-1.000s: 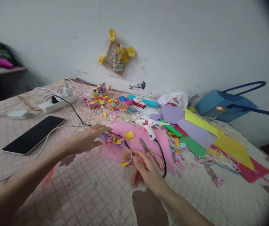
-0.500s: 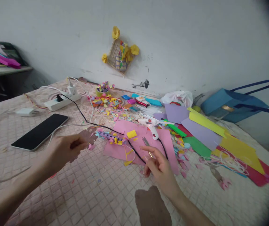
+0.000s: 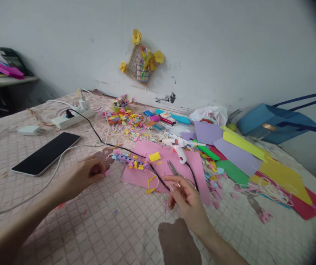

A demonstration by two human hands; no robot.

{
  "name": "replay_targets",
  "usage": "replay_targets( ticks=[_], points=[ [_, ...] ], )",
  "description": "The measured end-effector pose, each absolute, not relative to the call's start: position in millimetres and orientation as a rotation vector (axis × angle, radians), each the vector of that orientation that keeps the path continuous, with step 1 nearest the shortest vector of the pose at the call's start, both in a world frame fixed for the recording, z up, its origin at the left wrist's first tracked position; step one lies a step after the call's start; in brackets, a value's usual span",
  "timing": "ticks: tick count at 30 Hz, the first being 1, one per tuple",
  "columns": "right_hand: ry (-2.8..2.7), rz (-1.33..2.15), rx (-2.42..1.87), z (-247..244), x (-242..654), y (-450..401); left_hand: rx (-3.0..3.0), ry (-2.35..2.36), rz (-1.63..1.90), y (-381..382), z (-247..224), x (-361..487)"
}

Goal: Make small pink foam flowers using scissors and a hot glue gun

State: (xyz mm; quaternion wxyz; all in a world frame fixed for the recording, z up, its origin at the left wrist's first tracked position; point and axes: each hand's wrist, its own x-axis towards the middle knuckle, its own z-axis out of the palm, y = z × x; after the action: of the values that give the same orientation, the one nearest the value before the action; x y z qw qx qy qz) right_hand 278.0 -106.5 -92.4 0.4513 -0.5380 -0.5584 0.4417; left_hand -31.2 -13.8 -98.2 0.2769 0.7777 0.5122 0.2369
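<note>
My left hand is low over the table at left, its fingers curled and pinched together. A small pink paper scrap shows right at the fingertips; whether it is gripped I cannot tell. My right hand hovers at the near edge of a pink sheet, index finger stretched and thumb apart, with nothing visible in it. Just beyond it lie scissors, their handles partly hidden by the fingers. Between the hands rests a purple dotted strip decorated with small paper bits. A white glue gun lies on the sheet.
A black phone and a white power strip with cords are at left. Paper scraps are heaped at the back. Coloured sheets, white string and a blue bag fill the right.
My left hand has shifted slightly right and turned a little, its fingertips closer to the pink scrap. My right hand has dropped slightly toward me, showing more of the scissors.
</note>
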Motion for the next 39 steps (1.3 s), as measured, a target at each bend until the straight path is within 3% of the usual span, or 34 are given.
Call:
replay_targets(
  ticks=[11, 18, 28, 32, 39],
  points=[
    [-1.386, 1.226, -1.258, -91, 262, -114, 1.195, 0.924, 0.602, -44, -74, 45],
    [-1.545, 0.91, -1.226, -87, 261, -111, 0.875, 0.736, 0.466, -53, -79, 89],
    [-1.275, 1.336, -1.371, -95, 260, -107, 1.426, 0.933, 0.648, -59, -83, 86],
    [-1.29, 1.352, -1.413, -95, 259, -108, 1.398, 1.08, 0.579, -64, -83, 87],
    [-1.366, 1.3, -1.398, -97, 257, -110, 1.463, 0.888, 0.652, -67, -87, 94]
  ],
)
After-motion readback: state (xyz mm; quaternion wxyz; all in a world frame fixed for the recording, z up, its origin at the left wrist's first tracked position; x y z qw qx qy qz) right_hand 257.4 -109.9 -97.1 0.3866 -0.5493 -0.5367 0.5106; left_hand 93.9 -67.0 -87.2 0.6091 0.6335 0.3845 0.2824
